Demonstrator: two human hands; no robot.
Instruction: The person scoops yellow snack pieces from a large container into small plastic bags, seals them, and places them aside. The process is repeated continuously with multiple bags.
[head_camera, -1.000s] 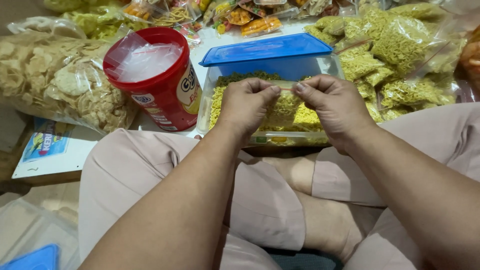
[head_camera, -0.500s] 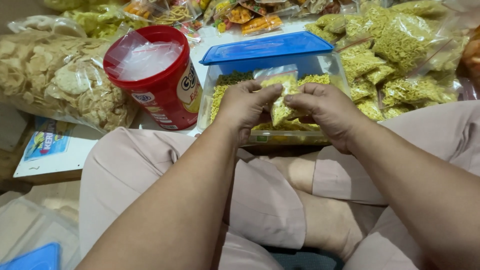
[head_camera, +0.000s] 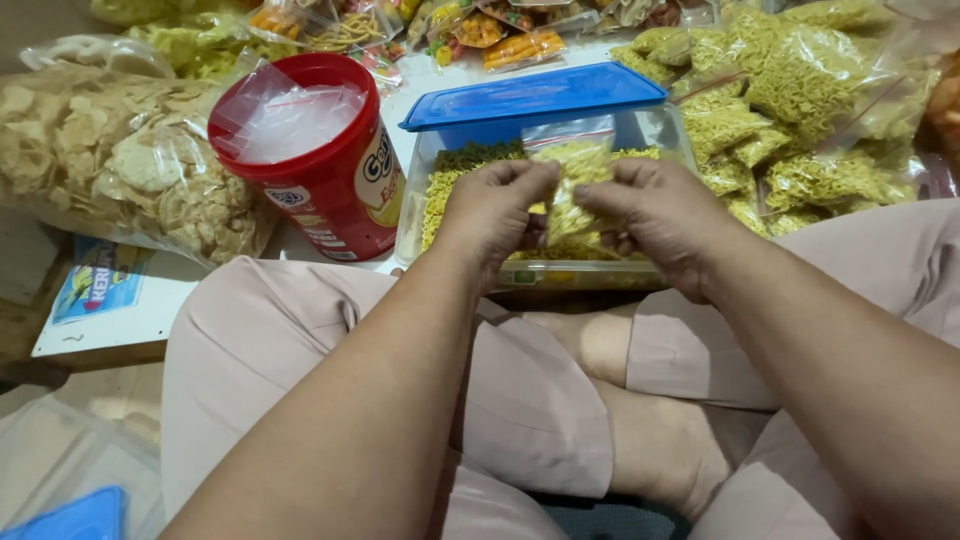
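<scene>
Over the clear plastic container of yellow crisp noodles, the left hand and right hand pinch between them a small clear zip bag of noodles, probably light, slippery and crushable, best held by its top edge.

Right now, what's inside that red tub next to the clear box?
The red tub holds a bundle of empty clear plastic bags with red strips, sticking up past the rim. Whatever lies beneath them, and the tub's bottom, is hidden.
</scene>
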